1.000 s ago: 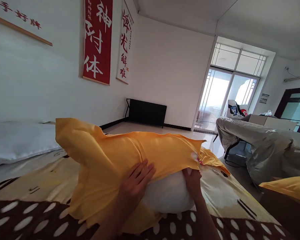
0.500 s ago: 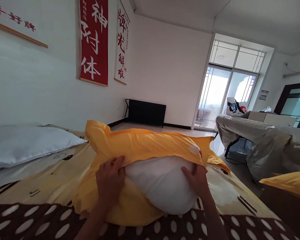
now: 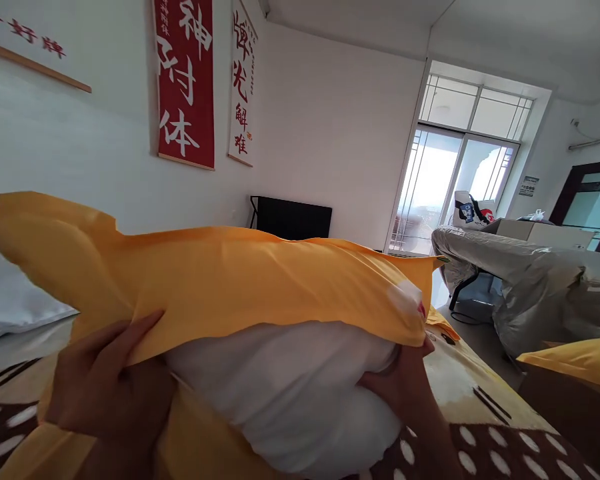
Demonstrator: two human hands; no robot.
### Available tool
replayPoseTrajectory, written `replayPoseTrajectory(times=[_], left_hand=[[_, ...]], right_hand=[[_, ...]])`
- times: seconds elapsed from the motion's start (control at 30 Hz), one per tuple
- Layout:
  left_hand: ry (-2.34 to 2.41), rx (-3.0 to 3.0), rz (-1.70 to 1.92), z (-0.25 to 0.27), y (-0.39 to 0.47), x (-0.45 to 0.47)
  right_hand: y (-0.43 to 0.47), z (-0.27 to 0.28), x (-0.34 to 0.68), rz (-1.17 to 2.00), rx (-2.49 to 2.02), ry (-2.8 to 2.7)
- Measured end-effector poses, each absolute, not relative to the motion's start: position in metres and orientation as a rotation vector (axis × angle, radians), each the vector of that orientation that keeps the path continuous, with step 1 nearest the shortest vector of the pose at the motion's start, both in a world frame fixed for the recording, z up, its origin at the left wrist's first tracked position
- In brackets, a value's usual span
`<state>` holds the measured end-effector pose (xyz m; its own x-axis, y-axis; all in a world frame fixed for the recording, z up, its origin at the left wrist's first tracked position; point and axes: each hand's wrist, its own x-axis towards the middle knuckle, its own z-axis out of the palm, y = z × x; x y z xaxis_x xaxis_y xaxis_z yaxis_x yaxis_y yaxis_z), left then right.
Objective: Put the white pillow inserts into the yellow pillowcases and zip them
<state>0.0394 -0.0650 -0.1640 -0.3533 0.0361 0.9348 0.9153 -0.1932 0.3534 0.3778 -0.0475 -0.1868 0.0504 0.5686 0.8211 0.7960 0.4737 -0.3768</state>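
A yellow pillowcase (image 3: 260, 280) is partly drawn over a white pillow (image 3: 290, 387), whose lower part bulges out of the opening. My left hand (image 3: 110, 387) grips the pillowcase at the left side of the opening, its fingers closed on the fabric. At the right end, my right hand (image 3: 405, 380) has its thumb on the white pillow, and its other fingers go behind the pillow and the pillowcase edge, mostly hidden. A red and white print shows near the pillowcase's right corner.
The patterned bedding (image 3: 480, 393) with brown dotted trim lies beneath. Another white pillow (image 3: 15, 300) is at the left. A yellow cushion (image 3: 580, 363) sits at the right edge, near a plastic-covered table (image 3: 500, 260). A black folded panel (image 3: 295, 217) leans by the far wall.
The pillow and pillowcase have come closer and look larger. My left hand has moved left and nearer, stretching the pillowcase out leftward. My right hand stays near the right corner.
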Motion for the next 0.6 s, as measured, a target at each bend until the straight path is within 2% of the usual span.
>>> replayPoseTrajectory(times=[0.2,0.3,0.37,0.43,0.5,0.6], left_hand=[[-1.398,-1.168,-1.435,-0.166,-0.027,0.038],[-1.244,-1.657,-1.337,-0.162,-0.044,0.075],[-1.232,-2.346,-1.062,-0.163,-0.068,0.107],[-1.339,-2.842,-0.540,-0.172,-0.087,0.134],[-1.489,-2.933,-0.160,-0.186,-0.095,0.152],[-1.651,-2.841,-0.125,-0.207,-0.088,0.162]], right_hand=[[-0.014,-0.204,0.347,-0.335,-1.231,-1.824],[0.000,-0.212,0.349,-0.244,-1.319,-1.817],[0.007,-0.214,0.353,-0.184,-1.347,-1.796],[0.012,-0.215,0.357,-0.139,-1.358,-1.780],[0.016,-0.216,0.359,-0.110,-1.369,-1.765],[0.020,-0.218,0.359,-0.079,-1.389,-1.750]])
